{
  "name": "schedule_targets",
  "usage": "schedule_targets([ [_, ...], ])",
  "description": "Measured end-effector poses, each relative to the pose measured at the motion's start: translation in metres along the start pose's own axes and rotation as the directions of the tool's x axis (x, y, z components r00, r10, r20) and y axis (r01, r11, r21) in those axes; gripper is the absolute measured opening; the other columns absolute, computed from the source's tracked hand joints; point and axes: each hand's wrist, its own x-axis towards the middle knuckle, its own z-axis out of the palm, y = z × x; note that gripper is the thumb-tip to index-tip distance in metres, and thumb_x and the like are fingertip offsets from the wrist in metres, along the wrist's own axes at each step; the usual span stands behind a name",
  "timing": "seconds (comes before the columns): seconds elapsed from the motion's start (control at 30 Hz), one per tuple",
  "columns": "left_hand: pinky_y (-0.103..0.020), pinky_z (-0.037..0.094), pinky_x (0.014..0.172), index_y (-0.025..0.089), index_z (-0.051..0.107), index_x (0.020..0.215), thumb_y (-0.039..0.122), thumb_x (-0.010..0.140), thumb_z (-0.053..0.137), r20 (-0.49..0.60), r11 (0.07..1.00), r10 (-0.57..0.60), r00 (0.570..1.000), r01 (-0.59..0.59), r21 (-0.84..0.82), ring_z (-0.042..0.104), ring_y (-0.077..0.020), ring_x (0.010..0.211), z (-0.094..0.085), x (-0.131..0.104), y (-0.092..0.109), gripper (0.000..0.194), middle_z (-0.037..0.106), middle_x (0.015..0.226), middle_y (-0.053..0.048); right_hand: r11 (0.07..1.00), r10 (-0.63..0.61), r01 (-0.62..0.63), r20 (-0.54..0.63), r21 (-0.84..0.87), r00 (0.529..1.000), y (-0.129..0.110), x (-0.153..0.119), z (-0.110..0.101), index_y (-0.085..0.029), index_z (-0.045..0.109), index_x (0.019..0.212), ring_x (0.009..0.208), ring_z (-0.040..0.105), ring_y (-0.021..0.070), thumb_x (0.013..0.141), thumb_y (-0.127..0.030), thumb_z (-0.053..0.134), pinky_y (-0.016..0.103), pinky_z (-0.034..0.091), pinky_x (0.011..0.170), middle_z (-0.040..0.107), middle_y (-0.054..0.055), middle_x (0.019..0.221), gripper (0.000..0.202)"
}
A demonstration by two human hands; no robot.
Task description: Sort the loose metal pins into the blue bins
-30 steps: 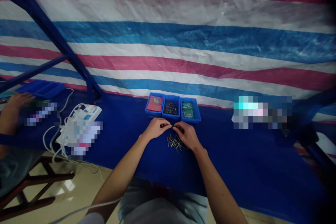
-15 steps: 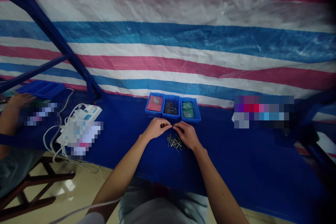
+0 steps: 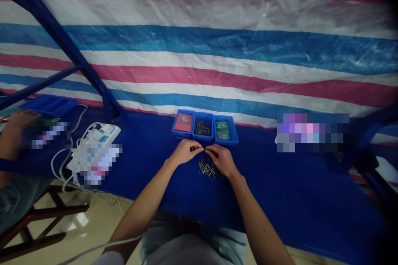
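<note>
My left hand (image 3: 186, 151) and my right hand (image 3: 222, 160) meet fingertip to fingertip above the blue table. Both are closed in a pinch around something small and dark that I cannot make out. Just below them lies a loose pile of long thin screws (image 3: 207, 169), some silvery and some brassy. Behind my fingers stand three blue bins side by side. The left bin (image 3: 181, 134) holds a flat red piece, the middle bin (image 3: 203, 137) dark screws, and the right bin (image 3: 226, 142) pale pieces on something green.
To the left, a white power strip (image 3: 115, 133) lies among tangled white cables. Beyond it, a co-worker's hand (image 3: 26, 119) is near a blue divided tray (image 3: 49, 105). Blue frame bars (image 3: 66, 45) rise at the left. A striped tarp (image 3: 199, 62) hangs behind the table.
</note>
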Motion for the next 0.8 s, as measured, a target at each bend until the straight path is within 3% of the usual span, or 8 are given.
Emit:
schedule_targets([
  [0.63,-0.022,0.042,0.061,0.017,0.075,0.091,0.038,0.092,0.063,0.005,1.0,-0.003,1.0,0.003,-0.018,0.056,-0.0114,0.061,0.0009,0.0001,-0.0036,0.024,0.069,0.075,-0.001,1.0,0.007,-0.007,-0.005,0.005,1.0,-0.0001,0.0003,0.0006,-0.025,0.072,0.101,0.085,0.069,0.0216,0.098,-0.032,0.054,0.031,0.051,0.077,0.074,0.004,0.095,0.019],
  [0.8,-0.022,0.042,0.061,0.017,0.076,0.091,0.038,0.092,0.063,0.003,1.0,-0.001,1.0,0.001,-0.013,0.056,-0.0114,0.061,0.001,0.0004,-0.0033,0.024,0.07,0.075,-0.002,1.0,0.028,-0.028,-0.017,0.0,0.999,0.0033,0.0002,0.0023,-0.024,0.071,0.103,0.08,0.069,0.0206,0.095,-0.033,0.059,0.03,0.05,0.071,0.075,0.004,0.092,0.017],
])
